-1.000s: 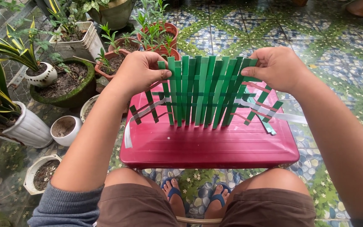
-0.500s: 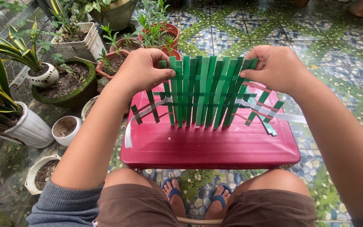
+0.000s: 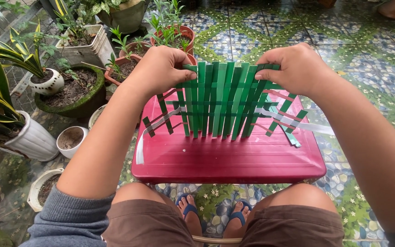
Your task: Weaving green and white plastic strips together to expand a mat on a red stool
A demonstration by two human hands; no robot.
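A mat of woven green strips [image 3: 220, 98] lies on a dark pink plastic stool [image 3: 225, 158] in front of my knees. Several upright green strips are crossed by green, pinkish and white strips that stick out on both sides. My left hand [image 3: 161, 68] is closed on the mat's upper left edge. At the upper right edge my right hand [image 3: 293, 66] pinches the strips with thumb and fingers. Both hands rest at the far end of the mat.
Potted plants crowd the left: a white ribbed pot [image 3: 30, 137], a small white pot [image 3: 72, 139], a mossy round pot [image 3: 72, 93], terracotta pots [image 3: 179, 34]. Patterned pebble tiles [image 3: 353, 50] cover the floor. My feet in blue sandals [image 3: 213, 215] are under the stool.
Almost nothing differs. Both hands keep their hold on the top edge of the mat, with only a slight shift of the view.
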